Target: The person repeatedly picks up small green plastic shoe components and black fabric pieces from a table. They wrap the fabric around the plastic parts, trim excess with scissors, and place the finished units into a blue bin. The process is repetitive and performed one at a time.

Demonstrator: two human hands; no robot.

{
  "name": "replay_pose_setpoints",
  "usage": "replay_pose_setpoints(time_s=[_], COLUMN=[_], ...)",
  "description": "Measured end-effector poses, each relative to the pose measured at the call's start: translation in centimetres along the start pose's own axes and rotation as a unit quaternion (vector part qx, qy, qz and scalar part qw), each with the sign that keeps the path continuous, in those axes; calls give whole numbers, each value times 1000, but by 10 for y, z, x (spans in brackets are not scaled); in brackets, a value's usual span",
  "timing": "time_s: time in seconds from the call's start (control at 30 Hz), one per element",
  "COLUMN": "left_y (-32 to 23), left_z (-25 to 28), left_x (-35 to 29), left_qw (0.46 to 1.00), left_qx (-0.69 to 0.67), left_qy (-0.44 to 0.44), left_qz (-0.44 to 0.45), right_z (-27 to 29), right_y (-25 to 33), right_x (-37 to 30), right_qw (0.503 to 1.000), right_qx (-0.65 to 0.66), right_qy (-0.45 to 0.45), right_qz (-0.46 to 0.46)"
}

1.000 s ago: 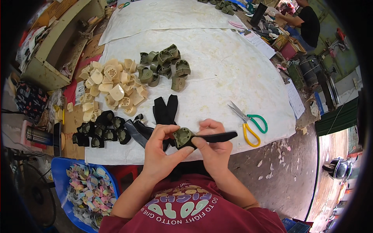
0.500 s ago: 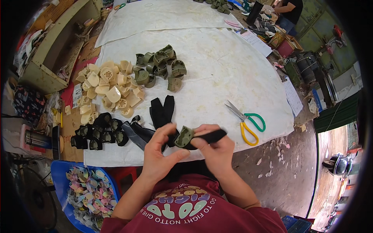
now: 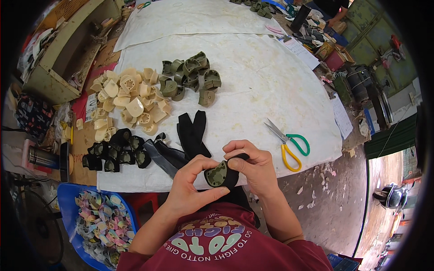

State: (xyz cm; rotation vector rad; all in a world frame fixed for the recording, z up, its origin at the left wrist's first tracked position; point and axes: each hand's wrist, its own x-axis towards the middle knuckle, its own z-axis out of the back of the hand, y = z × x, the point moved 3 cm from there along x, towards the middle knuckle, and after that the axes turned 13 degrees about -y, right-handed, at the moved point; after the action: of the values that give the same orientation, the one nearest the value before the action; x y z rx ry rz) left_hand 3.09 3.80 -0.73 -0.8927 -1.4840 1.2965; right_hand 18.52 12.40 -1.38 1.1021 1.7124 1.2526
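Close to my body, over the table's near edge, both hands hold an olive-green moulded plastic piece (image 3: 216, 175), shaped like a shoe heel, with its pitted face showing. A black fabric strip (image 3: 232, 177) curves around its right side. My left hand (image 3: 192, 183) grips the piece from the left, thumb below and fingers above. My right hand (image 3: 255, 169) pinches the strip against the piece, its thumb on the black fabric. Just beyond my left hand lie loose black strips (image 3: 192, 131) and a dark shiny strip (image 3: 160, 157).
Beige heel-shaped pieces (image 3: 134, 107) and green ones (image 3: 192, 72) are piled farther off. Black-covered pieces (image 3: 125, 156) sit at left. Scissors (image 3: 289, 142) with green and yellow handles lie at right. A blue tub (image 3: 68, 212) stands lower left. A co-worker's arm (image 3: 339, 16) shows far right.
The strip's end, which stuck out to the right, is now bent up and around the green piece. The piece has turned and come slightly lower. The co-worker has shifted.
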Motion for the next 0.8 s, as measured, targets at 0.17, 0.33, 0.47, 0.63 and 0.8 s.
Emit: replay_pose_setpoints(time_s=[0.17,0.33,0.47,0.63,0.8], left_y=[-4,4,13,11,9], left_z=[1,2,2,4,9], left_x=[2,3,-3,-1,-2], left_qw=[998,999,976,998,997], left_qx=[-6,-35,-108,38,63], left_qy=[53,42,37,17,34], left_qz=[-15,-2,184,53,13], right_z=[0,4,-15,-15,-14], right_y=[0,9,21,-3,-4], right_x=[-2,-6,-20,-21,-22], right_qw=[999,994,965,993,992], right_qx=[20,-105,-203,-78,-108], right_qy=[17,0,13,15,28], right_qz=[-23,18,166,-89,-54])
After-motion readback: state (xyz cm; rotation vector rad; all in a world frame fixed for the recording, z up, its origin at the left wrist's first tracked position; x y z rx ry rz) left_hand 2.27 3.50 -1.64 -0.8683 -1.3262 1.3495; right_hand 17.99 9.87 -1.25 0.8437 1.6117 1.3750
